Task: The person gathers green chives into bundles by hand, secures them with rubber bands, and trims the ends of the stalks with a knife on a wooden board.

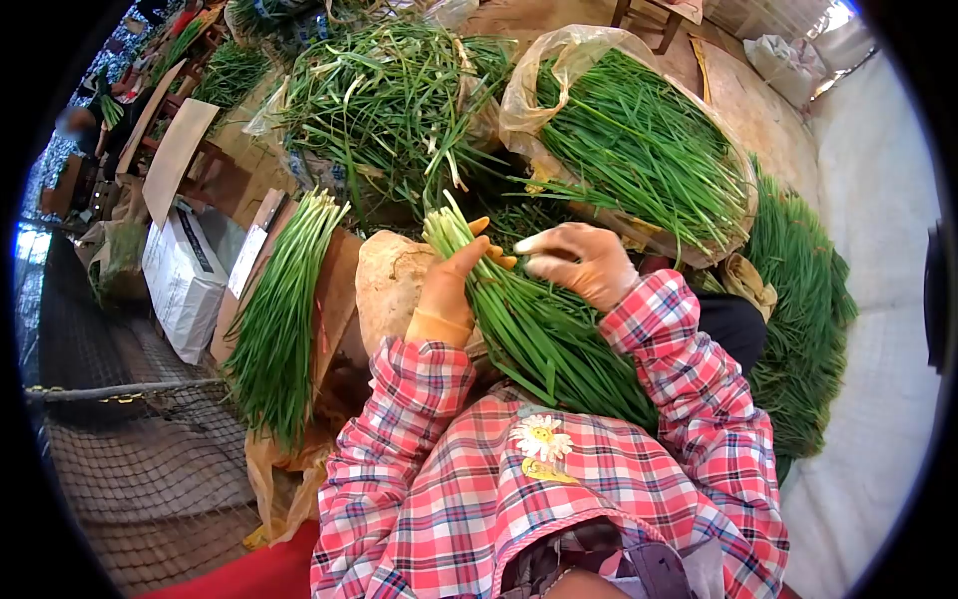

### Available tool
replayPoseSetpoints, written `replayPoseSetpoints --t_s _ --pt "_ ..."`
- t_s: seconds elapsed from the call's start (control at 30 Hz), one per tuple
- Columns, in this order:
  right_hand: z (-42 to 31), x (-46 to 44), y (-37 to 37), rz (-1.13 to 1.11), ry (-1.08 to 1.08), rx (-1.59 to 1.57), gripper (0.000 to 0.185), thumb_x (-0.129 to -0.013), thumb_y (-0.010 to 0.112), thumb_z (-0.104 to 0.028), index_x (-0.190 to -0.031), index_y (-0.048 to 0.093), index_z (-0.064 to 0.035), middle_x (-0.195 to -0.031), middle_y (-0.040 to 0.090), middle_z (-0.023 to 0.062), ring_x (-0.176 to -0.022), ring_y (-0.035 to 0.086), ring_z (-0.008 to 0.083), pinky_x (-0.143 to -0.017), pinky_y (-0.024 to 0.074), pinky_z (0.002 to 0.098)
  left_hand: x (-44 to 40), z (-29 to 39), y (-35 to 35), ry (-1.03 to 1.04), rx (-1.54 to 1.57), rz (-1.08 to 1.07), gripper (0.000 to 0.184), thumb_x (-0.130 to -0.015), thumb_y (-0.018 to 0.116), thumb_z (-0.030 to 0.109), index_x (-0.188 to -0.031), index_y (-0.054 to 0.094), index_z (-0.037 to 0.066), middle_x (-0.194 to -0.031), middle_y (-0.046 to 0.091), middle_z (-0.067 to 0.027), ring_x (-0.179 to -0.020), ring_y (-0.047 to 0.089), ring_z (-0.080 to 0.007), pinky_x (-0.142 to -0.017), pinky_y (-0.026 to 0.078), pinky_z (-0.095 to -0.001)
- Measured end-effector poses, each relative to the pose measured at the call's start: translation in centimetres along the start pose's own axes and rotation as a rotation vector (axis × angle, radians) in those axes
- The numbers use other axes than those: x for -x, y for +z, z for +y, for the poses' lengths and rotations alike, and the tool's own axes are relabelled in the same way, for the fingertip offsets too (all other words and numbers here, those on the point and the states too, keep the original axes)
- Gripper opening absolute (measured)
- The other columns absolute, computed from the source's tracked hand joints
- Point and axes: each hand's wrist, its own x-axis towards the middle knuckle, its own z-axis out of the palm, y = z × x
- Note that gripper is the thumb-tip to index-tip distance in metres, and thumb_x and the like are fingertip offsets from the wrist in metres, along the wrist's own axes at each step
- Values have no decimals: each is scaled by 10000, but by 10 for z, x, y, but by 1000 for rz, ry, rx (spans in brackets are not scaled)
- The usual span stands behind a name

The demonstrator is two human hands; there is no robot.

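Got left hand (449, 290) gripping greens (549, 334), right hand (584, 265) I can't tell; bag (523, 105) crowds far side, floor (763, 150) beyond, sheet (878, 240) edging right.

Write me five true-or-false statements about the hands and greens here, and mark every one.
1. The left hand grips a bundle of green stalks near its pale ends. True.
2. The right hand is hidden beneath that bundle. False: it shows plainly, by the bundle's upper right side in the picture.
3. A second bundle lies to the person's left, pale ends toward the top of the picture. True.
4. The sleeves are plain blue. False: they are pink-red plaid.
5. Clear plastic edges the upper right heap of greens. True.
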Motion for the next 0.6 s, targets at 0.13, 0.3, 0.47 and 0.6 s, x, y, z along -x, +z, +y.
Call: replayPoseSetpoints --t_s 0.13,0.3,0.47,0.6 --pt "0 -17 17 -208 -2 301 271 -763 676 -312 -975 663 -144 -827 639 53 -778 607 193 -718 473 318 -8 0 2 8 -6 -47 439 -820 597 115 -1239 476 56 -853 608 -86 -806 620 -240 -727 510 -327" --pt "-20 -2 -5 -758 248 -147 160 -788 659 -189 -777 650 -30 -679 610 23 -624 553 76 -579 450 229 -1 16 -23 -24 21 -153 515 -826 606 116 -1302 420 58 -857 641 -96 -848 628 -279 -783 511 -409" --pt "-36 26 -78 -596 -474 -664 88 -769 613 -7 -696 565 -21 -604 541 52 -520 524 138 -497 432 265 1 14 -46 48 36 -52 490 -844 591 91 -1298 410 44 -839 625 -95 -792 625 -260 -743 523 -415" --pt "-30 9 -106 -442 -318 -504 137 -819 562 -76 -923 603 4 -778 635 106 -673 607 220 -641 499 312 1 7 -43 31 62 30 441 -831 614 93 -1244 466 47 -797 600 -76 -705 615 -230 -661 535 -391"
